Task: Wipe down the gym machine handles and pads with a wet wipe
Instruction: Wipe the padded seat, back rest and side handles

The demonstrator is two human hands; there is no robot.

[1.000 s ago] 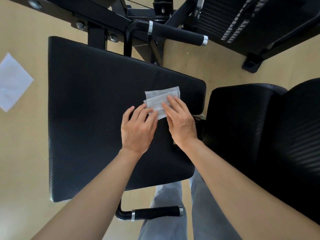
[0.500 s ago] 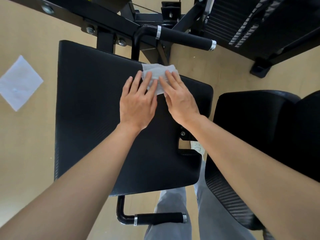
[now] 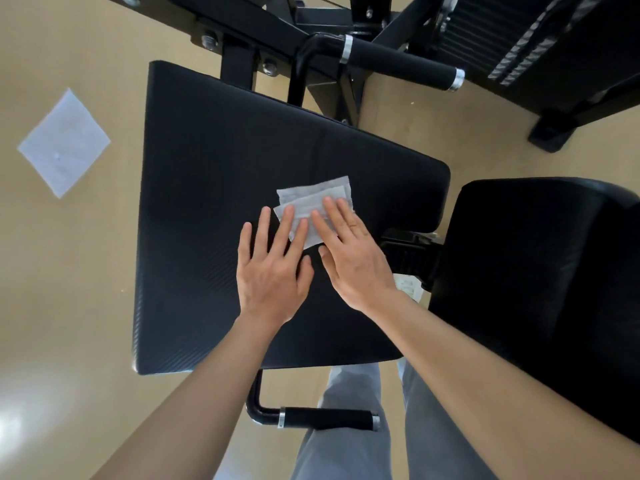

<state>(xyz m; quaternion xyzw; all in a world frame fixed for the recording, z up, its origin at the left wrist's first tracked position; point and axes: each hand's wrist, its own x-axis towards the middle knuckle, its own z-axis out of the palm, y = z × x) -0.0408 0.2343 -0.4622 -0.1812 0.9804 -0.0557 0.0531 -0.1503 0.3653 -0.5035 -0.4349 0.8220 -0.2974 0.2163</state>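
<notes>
A folded white wet wipe [image 3: 313, 197] lies on the large black pad [image 3: 207, 188] of the gym machine, toward its right side. My left hand [image 3: 273, 268] presses straight fingers on the wipe's near left corner. My right hand [image 3: 353, 254] lies flat beside it, its fingers covering the wipe's right part. A black foam handle [image 3: 398, 65] with chrome rings sticks out beyond the pad's far edge. A second black handle [image 3: 327, 418] sits below the pad's near edge.
A black seat pad [image 3: 540, 271] stands at the right. The black machine frame and weight stack [image 3: 512, 39] fill the top right. A white square sheet [image 3: 64, 142] lies on the tan floor at the left. My grey trouser legs [image 3: 349, 427] show below.
Both hands have slid the wipe back toward me from the pad's far edge to its right middle. Their fingers stay flat on it.
</notes>
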